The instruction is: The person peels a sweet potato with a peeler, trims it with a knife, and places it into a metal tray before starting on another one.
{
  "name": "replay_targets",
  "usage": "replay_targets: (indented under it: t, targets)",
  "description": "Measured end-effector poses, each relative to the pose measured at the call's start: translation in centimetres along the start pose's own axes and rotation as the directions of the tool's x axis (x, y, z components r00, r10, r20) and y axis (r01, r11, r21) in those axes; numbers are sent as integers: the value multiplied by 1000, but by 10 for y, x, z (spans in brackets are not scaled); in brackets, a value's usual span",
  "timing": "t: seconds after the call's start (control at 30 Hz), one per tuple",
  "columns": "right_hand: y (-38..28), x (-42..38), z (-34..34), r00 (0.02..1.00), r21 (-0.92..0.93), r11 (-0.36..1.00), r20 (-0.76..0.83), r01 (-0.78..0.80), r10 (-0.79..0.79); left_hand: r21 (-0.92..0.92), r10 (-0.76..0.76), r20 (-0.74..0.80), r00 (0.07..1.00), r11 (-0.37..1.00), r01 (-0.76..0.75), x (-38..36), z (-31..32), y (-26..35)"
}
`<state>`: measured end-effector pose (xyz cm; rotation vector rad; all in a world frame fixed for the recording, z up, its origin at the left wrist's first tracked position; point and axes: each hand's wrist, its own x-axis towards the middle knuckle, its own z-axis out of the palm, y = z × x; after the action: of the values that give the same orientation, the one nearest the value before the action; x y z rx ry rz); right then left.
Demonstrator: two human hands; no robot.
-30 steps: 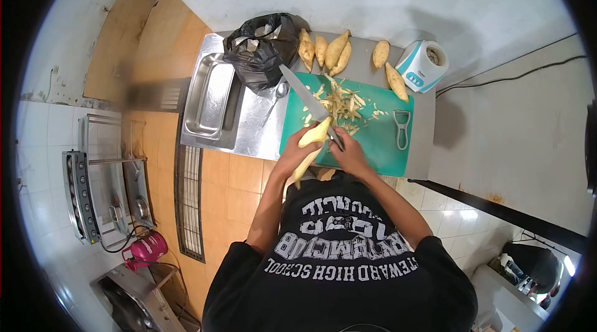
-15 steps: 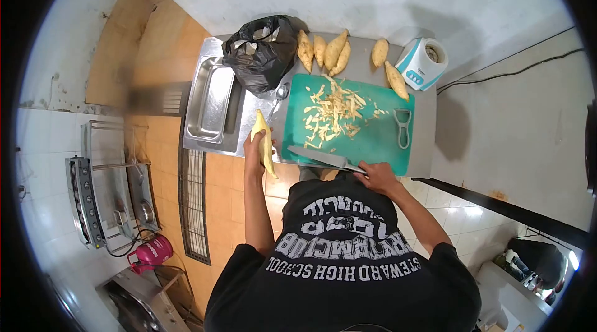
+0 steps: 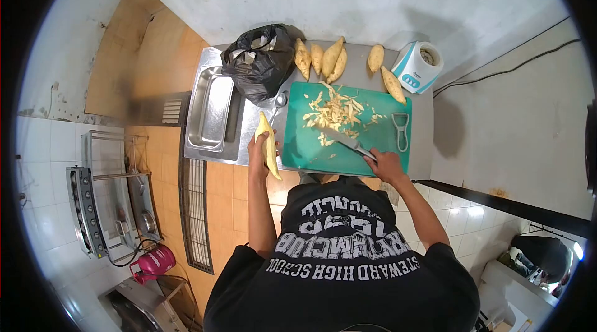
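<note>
My left hand [image 3: 257, 150] is wrapped round a peeled, pale yellow sweet potato [image 3: 268, 143], held upright beside the left edge of the green cutting board [image 3: 305, 156]. The handle of a knife [image 3: 343, 139] is in my right hand [image 3: 388, 167], above the board's lower right part. Its blade points up and left, with the tip at the lower edge of a heap of peelings [image 3: 339, 109]. A white peeler [image 3: 401, 132] lies at the board's right side.
Several unpeeled sweet potatoes [image 3: 333, 58] lie along the back of the steel counter. A black plastic bag [image 3: 264, 64] stands behind the sink [image 3: 194, 111] at left. At the back right is a white and blue blender base [image 3: 418, 68]. A spoon [image 3: 280, 101] lies left of the board.
The knife has moved from the board's front edge up to the peelings, and those near the front are now gathered closer to the heap. My left hand still holds the sweet potato.
</note>
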<state>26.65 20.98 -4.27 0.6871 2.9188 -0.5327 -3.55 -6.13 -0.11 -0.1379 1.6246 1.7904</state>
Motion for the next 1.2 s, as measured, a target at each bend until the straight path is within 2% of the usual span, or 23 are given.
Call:
replay_targets:
  t: [0.03,0.1,0.13,0.2,0.3,0.43,0.53,0.6,0.7,0.73,0.8,0.83,0.9,1.0,1.13,1.2]
  targets:
    - [1,-2,0,1000,0,1000,-1,2,-2,-1,1,-1,1000,1000,-1,0,-1,1]
    - [2,-8,-1,995,157,982,-29,101,-98,-15,6,2,1000,1000,-6,1,-3,2]
    - [1,-14,-1,995,157,982,-28,100,-97,-15,5,2,1000,1000,-5,1,-3,3]
    - [-1,-27,0,951,147,940,-18,307,-308,-13,9,0,1000,1000,-9,1,-4,4]
    - [-5,-39,7,946,56,948,64,313,-316,-34,4,6,1000,999,-4,1,-4,3]
    - [1,-40,7,956,-7,956,14,293,-293,-26,-6,12,1000,1000,6,-3,-3,2]
    - [10,-22,1,980,14,980,-18,197,-196,-45,-14,-20,1000,999,13,-4,-2,2]
    - [12,-14,-2,999,-39,999,-22,-35,35,-48,-7,-19,1000,999,6,-4,-3,-1]
    - [3,-13,-6,995,6,999,-86,-44,44,-41,0,11,1000,999,0,-3,-5,-1]
    - [-2,-15,-9,995,6,999,-88,-42,43,-41,2,10,1000,999,-2,-3,-6,-1]
    - [-11,-24,-11,974,91,971,-59,222,-217,-48,0,-15,1000,999,-1,-2,-4,0]
    - [-15,-26,-10,974,90,971,-60,222,-217,-48,1,-14,1000,999,-1,0,-5,0]
    - [-21,-28,-9,951,102,948,42,301,-307,-46,7,-13,1000,999,-8,2,-7,1]
    - [-26,-26,-11,939,100,944,108,316,-326,-42,17,-23,1000,999,-18,3,-8,2]
    - [-24,-25,-8,947,97,951,109,293,-302,-54,11,-28,1000,998,-12,3,-10,2]
    - [-20,-23,-6,960,66,958,2,279,-280,-68,4,-25,1000,998,-6,4,-11,1]
